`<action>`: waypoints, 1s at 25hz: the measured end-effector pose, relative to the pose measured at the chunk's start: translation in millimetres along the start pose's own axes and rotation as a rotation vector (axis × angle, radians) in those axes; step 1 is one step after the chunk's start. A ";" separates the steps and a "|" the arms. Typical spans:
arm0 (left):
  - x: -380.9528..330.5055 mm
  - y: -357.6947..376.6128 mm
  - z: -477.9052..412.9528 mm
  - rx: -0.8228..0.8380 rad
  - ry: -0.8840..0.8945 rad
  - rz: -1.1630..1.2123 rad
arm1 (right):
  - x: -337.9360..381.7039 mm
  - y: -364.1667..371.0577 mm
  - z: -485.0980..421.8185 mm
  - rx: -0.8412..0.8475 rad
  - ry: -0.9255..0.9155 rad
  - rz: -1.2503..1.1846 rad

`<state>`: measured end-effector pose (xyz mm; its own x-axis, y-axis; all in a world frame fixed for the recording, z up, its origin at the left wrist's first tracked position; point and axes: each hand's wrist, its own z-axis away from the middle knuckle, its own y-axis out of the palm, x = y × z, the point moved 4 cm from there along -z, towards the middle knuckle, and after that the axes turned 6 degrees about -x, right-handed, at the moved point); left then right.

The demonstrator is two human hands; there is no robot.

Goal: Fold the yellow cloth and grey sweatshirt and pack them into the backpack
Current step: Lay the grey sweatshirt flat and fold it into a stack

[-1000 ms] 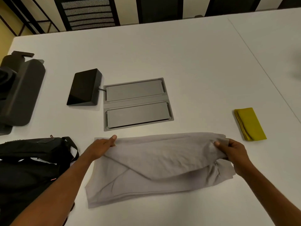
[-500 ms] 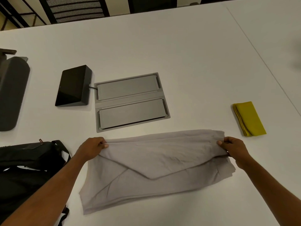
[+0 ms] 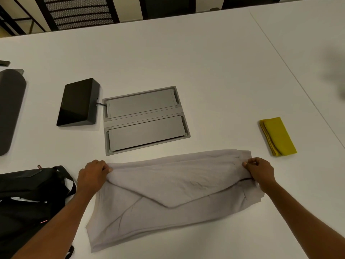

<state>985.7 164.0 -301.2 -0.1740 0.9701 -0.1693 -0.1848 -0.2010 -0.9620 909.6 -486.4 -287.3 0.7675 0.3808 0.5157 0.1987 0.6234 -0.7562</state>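
The grey sweatshirt (image 3: 173,193) lies spread across the near part of the white table, with its far half doubled over toward me. My left hand (image 3: 92,176) grips the fold's left end. My right hand (image 3: 260,171) pinches the fold's right end. Both hold the upper layer slightly raised off the lower one. The yellow cloth (image 3: 278,136) lies folded into a small oblong to the right, apart from the sweatshirt. The black backpack (image 3: 28,199) lies at the near left edge, beside my left forearm.
A grey double-lid cable hatch (image 3: 145,118) is set into the table (image 3: 205,62) just beyond the sweatshirt. A black wedge-shaped device (image 3: 77,103) sits to its left. A dark grey object (image 3: 9,109) lies at the far left. Chairs (image 3: 78,12) stand behind the table's far edge.
Both hands have kept their hold on the fold's ends and shifted slightly nearer me. The camera has tipped down, so the scene sits differently in view.
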 end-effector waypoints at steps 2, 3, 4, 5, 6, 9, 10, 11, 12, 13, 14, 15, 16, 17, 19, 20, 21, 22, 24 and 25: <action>-16.0 -3.7 17.2 -0.215 0.013 -0.005 | 16.3 3.4 19.3 -0.184 -0.136 0.120; -31.1 -2.4 31.0 -0.311 0.030 0.022 | 25.9 10.6 34.2 -0.259 -0.246 0.145; -50.4 3.0 46.3 -0.368 0.058 0.073 | 34.6 24.3 53.2 -0.280 -0.365 0.131; -74.3 11.9 63.1 -0.381 0.101 0.133 | 42.5 43.8 76.3 -0.238 -0.472 0.102; -101.6 22.1 80.4 -0.371 0.156 0.184 | 49.3 66.9 101.2 -0.166 -0.578 0.071; -177.0 58.6 123.4 -0.236 0.356 0.279 | 68.4 135.2 181.4 0.102 -0.948 0.044; -193.1 70.3 131.6 -0.176 0.410 0.258 | 72.8 153.7 202.1 0.221 -1.037 0.077; -201.6 81.5 136.6 -0.125 0.445 0.212 | 75.2 168.8 216.9 0.331 -1.078 0.131; -203.7 92.0 139.2 -0.089 0.454 0.158 | 73.7 180.8 223.9 0.405 -1.084 0.188; -202.5 99.9 139.8 -0.065 0.444 0.109 | 69.6 189.3 224.4 0.441 -1.075 0.237; -199.9 104.9 139.6 -0.051 0.428 0.058 | 63.6 193.7 218.5 0.442 -1.071 0.279; -198.4 107.1 139.0 -0.047 0.412 0.016 | 56.6 195.3 208.5 0.423 -1.082 0.323; -198.0 107.7 138.2 -0.050 0.395 -0.005 | 48.8 193.5 196.4 0.394 -1.109 0.372; -198.0 108.0 137.7 -0.054 0.380 -0.011 | 41.8 188.9 183.2 0.360 -1.141 0.422; -198.8 108.4 136.7 -0.068 0.361 -0.009 | 30.1 173.7 156.3 0.270 -1.191 0.508; -199.5 108.6 136.3 -0.077 0.358 -0.008 | 25.9 163.9 143.3 0.226 -1.197 0.536; -199.7 107.9 136.3 -0.083 0.357 -0.005 | 22.3 153.8 131.5 0.188 -1.191 0.558; -199.8 107.3 136.6 -0.086 0.357 -0.003 | 18.9 143.5 120.5 0.158 -1.182 0.577; -199.8 107.3 137.6 -0.085 0.363 -0.006 | 10.7 124.0 100.6 0.130 -1.151 0.617; -200.1 107.3 138.1 -0.080 0.366 -0.008 | 6.3 115.3 91.1 0.114 -1.125 0.627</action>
<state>867.1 -70.5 -340.9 0.1870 0.9589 -0.2136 -0.1060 -0.1964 -0.9748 881.8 -350.0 -334.5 -0.2325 0.9551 0.1835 -0.1023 0.1636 -0.9812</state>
